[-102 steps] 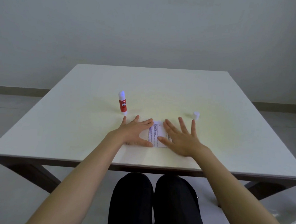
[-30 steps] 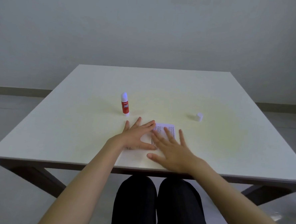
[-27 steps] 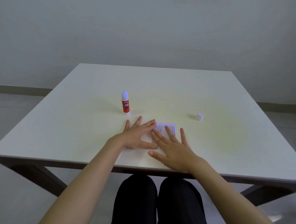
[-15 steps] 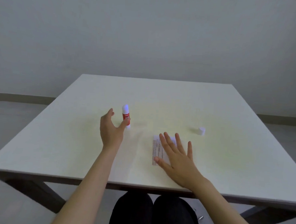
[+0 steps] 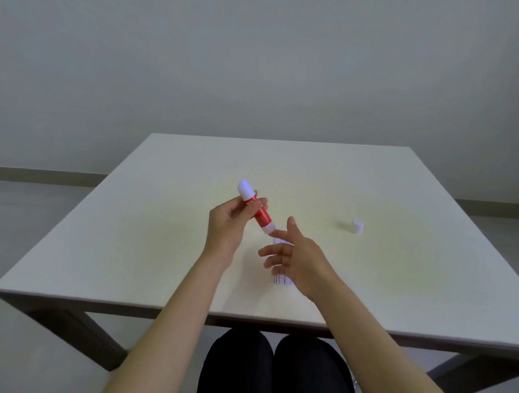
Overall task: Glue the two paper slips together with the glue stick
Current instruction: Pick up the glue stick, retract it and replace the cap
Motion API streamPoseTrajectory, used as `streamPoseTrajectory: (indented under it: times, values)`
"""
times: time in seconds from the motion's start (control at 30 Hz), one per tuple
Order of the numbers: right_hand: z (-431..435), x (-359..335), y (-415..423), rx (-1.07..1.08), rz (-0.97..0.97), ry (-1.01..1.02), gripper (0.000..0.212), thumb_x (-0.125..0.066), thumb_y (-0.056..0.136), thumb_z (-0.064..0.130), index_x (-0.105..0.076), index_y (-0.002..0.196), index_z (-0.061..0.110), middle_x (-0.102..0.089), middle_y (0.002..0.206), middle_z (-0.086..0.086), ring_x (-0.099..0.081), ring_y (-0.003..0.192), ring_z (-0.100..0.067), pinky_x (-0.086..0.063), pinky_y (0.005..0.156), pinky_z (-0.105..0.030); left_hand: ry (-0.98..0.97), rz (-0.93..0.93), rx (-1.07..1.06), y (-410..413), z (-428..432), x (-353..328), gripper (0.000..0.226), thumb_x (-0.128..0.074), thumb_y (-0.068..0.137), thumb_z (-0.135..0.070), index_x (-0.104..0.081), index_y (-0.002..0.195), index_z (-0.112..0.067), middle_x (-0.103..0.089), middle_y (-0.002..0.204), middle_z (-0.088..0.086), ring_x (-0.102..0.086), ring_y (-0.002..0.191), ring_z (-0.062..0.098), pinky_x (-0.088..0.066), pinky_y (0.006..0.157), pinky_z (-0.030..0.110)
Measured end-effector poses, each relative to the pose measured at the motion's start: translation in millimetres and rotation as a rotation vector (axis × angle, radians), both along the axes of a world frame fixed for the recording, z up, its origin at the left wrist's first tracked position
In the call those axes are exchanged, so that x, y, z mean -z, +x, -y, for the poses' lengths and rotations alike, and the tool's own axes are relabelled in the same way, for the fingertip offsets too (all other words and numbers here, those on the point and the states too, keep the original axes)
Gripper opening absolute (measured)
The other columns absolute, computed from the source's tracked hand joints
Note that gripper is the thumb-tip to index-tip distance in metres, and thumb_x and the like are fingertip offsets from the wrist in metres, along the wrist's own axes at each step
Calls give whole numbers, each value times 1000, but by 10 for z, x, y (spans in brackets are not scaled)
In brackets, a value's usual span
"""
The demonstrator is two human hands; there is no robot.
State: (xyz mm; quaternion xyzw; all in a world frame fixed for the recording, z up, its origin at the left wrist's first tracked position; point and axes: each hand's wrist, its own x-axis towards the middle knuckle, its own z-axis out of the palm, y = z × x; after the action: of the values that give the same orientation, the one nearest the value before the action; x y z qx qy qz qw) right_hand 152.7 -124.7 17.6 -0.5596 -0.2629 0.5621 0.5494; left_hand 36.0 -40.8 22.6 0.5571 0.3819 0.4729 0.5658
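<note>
My left hand grips the red and white glue stick above the table, tilted with its rounded white end up and to the left. My right hand hovers just to the right of it with fingers spread; its index fingertip is next to the stick's lower white end. The printed paper slips lie flat on the table beneath my right hand, which hides most of them. The white cap lies on the table farther right.
The white table stretches left and far beyond the hands. Its front edge runs just above my dark-trousered knees. A grey wall stands behind the table.
My left hand left the paper, reached the standing glue stick and lifted it off the table. My right hand rose from the slips toward the stick.
</note>
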Motion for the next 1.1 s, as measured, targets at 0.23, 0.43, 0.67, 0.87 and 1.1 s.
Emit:
streamPoseTrajectory:
  times: [0.23, 0.43, 0.67, 0.87, 1.1]
  values:
    - [136, -36, -80, -40, -327, 178, 36, -46, 98, 30, -64, 86, 2, -63, 64, -6, -59, 54, -14, -52, 56, -22, 26, 99, 46, -40, 353, -134, 9, -67, 85, -19, -73, 90, -23, -78, 92, -1, -73, 92, 16, -52, 80, 23]
    - [143, 132, -145, 384, 868, 569, 27, -69, 83, 9, -48, 82, 26, -56, 75, 16, -51, 72, 4, -38, 66, -6, -28, 162, -66, 91, 455, -209, 8, -71, 81, -24, -76, 76, -21, -78, 87, 2, -73, 90, 19, -48, 71, 9]
    - [188, -135, 75, -48, -218, 56, 61, -37, 93, 57, -64, 90, 2, -64, 59, -9, -55, 45, -20, -48, 48, -26, -9, 117, -60, 93, 486, -273, 6, -73, 79, -23, -76, 80, -18, -77, 90, 5, -71, 93, 23, -48, 80, 19]
    - [250, -9, -1, 163, 233, 484, 9, -62, 90, 16, -59, 82, 14, -66, 65, 7, -60, 60, -11, -49, 59, -13, -22, 166, -45, 94, 522, -339, 5, -72, 80, -21, -76, 77, -21, -77, 89, 5, -72, 91, 22, -48, 72, 9]
    - [263, 43, -6, 275, 607, 418, 30, -68, 84, 32, -57, 102, 11, -68, 72, 5, -60, 64, -10, -46, 63, -13, -25, 123, -74, 116, 551, -276, 6, -73, 79, -24, -75, 81, -19, -77, 88, 5, -72, 92, 22, -46, 70, 8]
